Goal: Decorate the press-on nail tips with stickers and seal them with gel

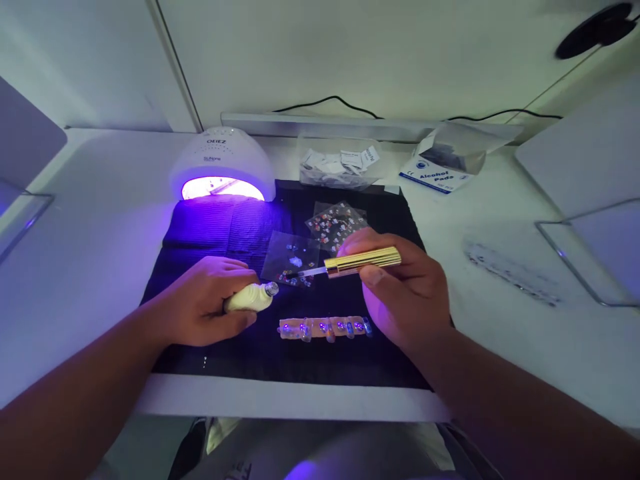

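White tabletop point(100, 253) fills the frame edge to edge; a black ribbed rectangular mat point(240, 360) lies at its centre. At the mat's upper left, a white domed nail-curing lamp point(223, 160) glows violet from its mouth. Upper right of centre, an opened blue-and-white cardboard box of alcohol pads point(440, 170); just left of it, a heap of small white sachets point(340, 163). Left hand point(200, 307), left of centre on the mat, fingers curled and pressed around a small cream-coloured bottle point(250, 298) lying on its side, open neck pointing right. Right hand point(405, 287), right of centre, thumb and fingers pinching a ribbed gold brush cap point(363, 261), its thin brush reaching left over a clear plastic sticker sheet point(293, 257). A second, flower-printed clear sheet point(336, 223) lies just above. Below both hands, a strip of pale artificial nail tips point(325, 327) lies flat on the mat.
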The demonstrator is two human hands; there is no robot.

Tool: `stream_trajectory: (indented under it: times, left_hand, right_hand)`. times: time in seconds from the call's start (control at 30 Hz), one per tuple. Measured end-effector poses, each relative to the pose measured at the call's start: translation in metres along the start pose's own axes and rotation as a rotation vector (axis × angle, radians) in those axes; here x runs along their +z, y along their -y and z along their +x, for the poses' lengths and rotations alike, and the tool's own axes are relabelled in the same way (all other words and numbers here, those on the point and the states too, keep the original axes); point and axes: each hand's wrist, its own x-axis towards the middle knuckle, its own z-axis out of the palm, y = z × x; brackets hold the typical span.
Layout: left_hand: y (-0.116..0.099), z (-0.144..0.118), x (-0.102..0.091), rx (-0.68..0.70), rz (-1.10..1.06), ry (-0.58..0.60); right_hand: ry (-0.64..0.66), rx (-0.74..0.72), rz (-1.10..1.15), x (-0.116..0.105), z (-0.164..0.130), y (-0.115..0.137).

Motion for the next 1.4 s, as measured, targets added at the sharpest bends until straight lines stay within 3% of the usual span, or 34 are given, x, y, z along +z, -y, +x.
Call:
stream_trajectory:
  times: [0.47, 0.73, 0.97, 1.03, 1.23, 1.4]
  left_hand:
    - [-0.003, 0.001, 0.003, -0.01, 0.085, 0.044]
    - [-0.01, 0.003, 0.005, -0.041, 0.24, 0.111]
    - [-0.006, -0.002, 0.001, -0.031, 0.262, 0.087]
    - [-0.002, -0.004, -0.003, -0.05, 0.263, 0.075]
    - [0.011, -0.01, -0.017, -0.156, 0.314, -0.01]
    - [0.012, -0.009, -0.017, -0.263, 0.328, 0.025]
  right_hand:
    - [0.156, -0.061, -0.2, 0.005, 0.003, 0.011]
    - [0.411, -0.201, -0.337, 0.014, 0.007, 0.011]
    - [0.228, -0.115, -0.332, 0.0, 0.005, 0.021]
    - [0.247, -0.17, -0.358, -0.005, 0.004, 0.022]
    - [0.483, -0.49, -0.539, -0.003, -0.004, 0.021]
    - [0.508, -0.541, -0.612, -0.001, -0.015, 0.023]
